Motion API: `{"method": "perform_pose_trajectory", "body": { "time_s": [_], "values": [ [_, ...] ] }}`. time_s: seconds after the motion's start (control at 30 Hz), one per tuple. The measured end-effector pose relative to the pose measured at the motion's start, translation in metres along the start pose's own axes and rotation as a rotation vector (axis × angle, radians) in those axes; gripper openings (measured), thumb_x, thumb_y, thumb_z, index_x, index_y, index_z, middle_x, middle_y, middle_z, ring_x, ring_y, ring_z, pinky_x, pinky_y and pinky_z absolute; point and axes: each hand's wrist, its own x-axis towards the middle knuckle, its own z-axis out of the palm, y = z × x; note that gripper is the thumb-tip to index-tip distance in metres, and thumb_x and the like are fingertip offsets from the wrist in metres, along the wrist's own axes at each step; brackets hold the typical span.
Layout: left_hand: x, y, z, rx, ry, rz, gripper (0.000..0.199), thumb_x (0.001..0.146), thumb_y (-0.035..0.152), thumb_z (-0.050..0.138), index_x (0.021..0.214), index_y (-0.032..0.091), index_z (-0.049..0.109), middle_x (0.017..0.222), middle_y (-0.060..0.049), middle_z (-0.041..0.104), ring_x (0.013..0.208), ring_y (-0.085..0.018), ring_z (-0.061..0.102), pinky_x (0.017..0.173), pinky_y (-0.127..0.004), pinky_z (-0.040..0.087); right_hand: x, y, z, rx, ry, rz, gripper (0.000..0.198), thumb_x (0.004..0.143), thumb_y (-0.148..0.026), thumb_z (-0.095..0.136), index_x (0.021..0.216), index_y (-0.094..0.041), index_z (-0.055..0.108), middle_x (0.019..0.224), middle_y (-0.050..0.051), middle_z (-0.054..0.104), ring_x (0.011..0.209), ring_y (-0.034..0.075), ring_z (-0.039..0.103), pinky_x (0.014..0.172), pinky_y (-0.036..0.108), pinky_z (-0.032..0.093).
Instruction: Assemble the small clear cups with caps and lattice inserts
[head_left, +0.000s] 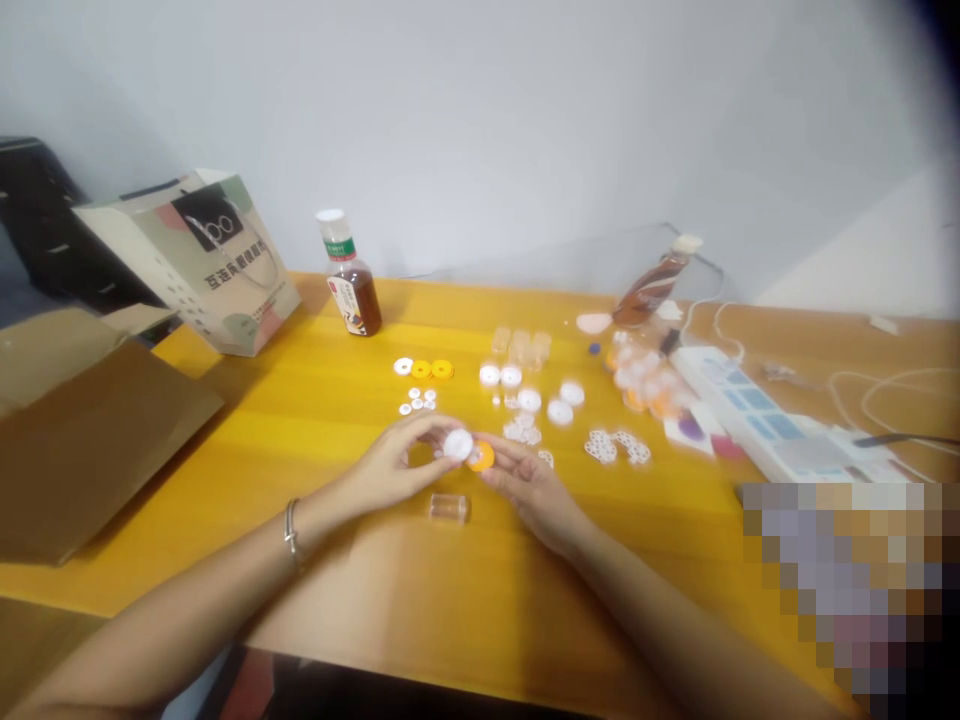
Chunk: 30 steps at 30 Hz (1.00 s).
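Note:
Between thumb and fingers, my left hand [409, 455] pinches a white round cap [458, 444]. My right hand [534, 487] grips an orange round cap [482, 457] right beside it; whether the two caps touch I cannot tell. Just below lies a small clear cylinder [449, 508] on its side. Ahead of my left hand are several small white discs [418, 403] and a row of yellow rings [432, 370] with a white ring [403, 366]. Beyond my right hand sit white round caps [529, 400] and white perforated pieces [617, 447], slightly blurred.
A cardboard box [90, 440] and a paper bag [225, 265] stand on the left. Two drink bottles, one upright [352, 290] and one tilted [652, 290], are at the back. Clear containers [523, 347], a pile of orange-and-white pieces [646, 380], a power strip [757, 415] and cables lie farther off.

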Motion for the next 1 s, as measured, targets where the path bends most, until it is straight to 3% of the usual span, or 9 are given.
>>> {"method": "perform_pose_trajectory", "body": {
  "time_s": [0.2, 0.37, 0.6, 0.73, 0.9, 1.0],
  "values": [
    [-0.003, 0.008, -0.011, 0.169, -0.198, 0.152, 0.031, 0.079, 0.025, 0.053, 0.11, 0.018, 0.05, 0.106, -0.008, 0.056, 0.098, -0.017, 0.051, 0.086, -0.034, 0.042, 0.0, -0.001, -0.001, 0.042, 0.079, 0.086, 0.044, 0.063, -0.024, 0.071, 0.106, -0.024, 0.059, 0.115, 0.004, 0.061, 0.107, 0.02, 0.054, 0.099, 0.039, 0.033],
    [-0.004, 0.012, -0.01, 0.257, -0.346, 0.235, 0.026, 0.08, 0.025, 0.051, 0.105, 0.018, 0.052, 0.101, -0.008, 0.058, 0.093, -0.016, 0.053, 0.083, -0.031, 0.043, -0.001, -0.002, -0.001, 0.107, 0.162, 0.127, 0.037, 0.061, -0.02, 0.07, 0.098, -0.022, 0.062, 0.112, 0.004, 0.062, 0.11, 0.02, 0.052, 0.1, 0.037, 0.033],
    [-0.014, 0.026, 0.01, 0.456, -0.44, 0.418, 0.025, 0.083, 0.027, 0.044, 0.105, 0.017, 0.051, 0.098, -0.007, 0.059, 0.093, -0.018, 0.05, 0.085, -0.032, 0.037, -0.002, -0.002, 0.0, 0.12, 0.239, 0.133, 0.028, 0.067, -0.023, 0.067, 0.094, -0.022, 0.063, 0.106, 0.003, 0.064, 0.109, 0.018, 0.052, 0.1, 0.034, 0.035],
    [-0.023, 0.027, 0.027, 0.58, -0.5, 0.518, 0.024, 0.086, 0.026, 0.038, 0.104, 0.017, 0.051, 0.094, -0.006, 0.06, 0.087, -0.018, 0.052, 0.077, -0.033, 0.037, -0.002, -0.001, -0.001, 0.094, 0.235, 0.118, 0.027, 0.066, -0.025, 0.068, 0.093, -0.022, 0.064, 0.106, 0.002, 0.064, 0.108, 0.018, 0.053, 0.098, 0.034, 0.037],
    [-0.026, 0.024, 0.034, 0.601, -0.493, 0.522, 0.028, 0.087, 0.033, 0.039, 0.105, 0.017, 0.051, 0.098, -0.007, 0.06, 0.091, -0.019, 0.051, 0.079, -0.034, 0.036, -0.004, -0.001, 0.001, 0.039, 0.238, 0.116, 0.027, 0.065, -0.026, 0.069, 0.092, -0.023, 0.065, 0.103, 0.002, 0.065, 0.103, 0.018, 0.055, 0.094, 0.034, 0.039],
    [-0.02, 0.022, 0.029, 0.545, -0.338, 0.424, 0.04, 0.083, 0.044, 0.044, 0.111, 0.016, 0.048, 0.106, -0.008, 0.057, 0.099, -0.021, 0.048, 0.085, -0.035, 0.036, -0.004, -0.001, 0.004, 0.008, 0.25, 0.114, 0.03, 0.065, -0.026, 0.069, 0.094, -0.022, 0.063, 0.098, 0.003, 0.066, 0.094, 0.017, 0.059, 0.088, 0.034, 0.043]
  ]
}}
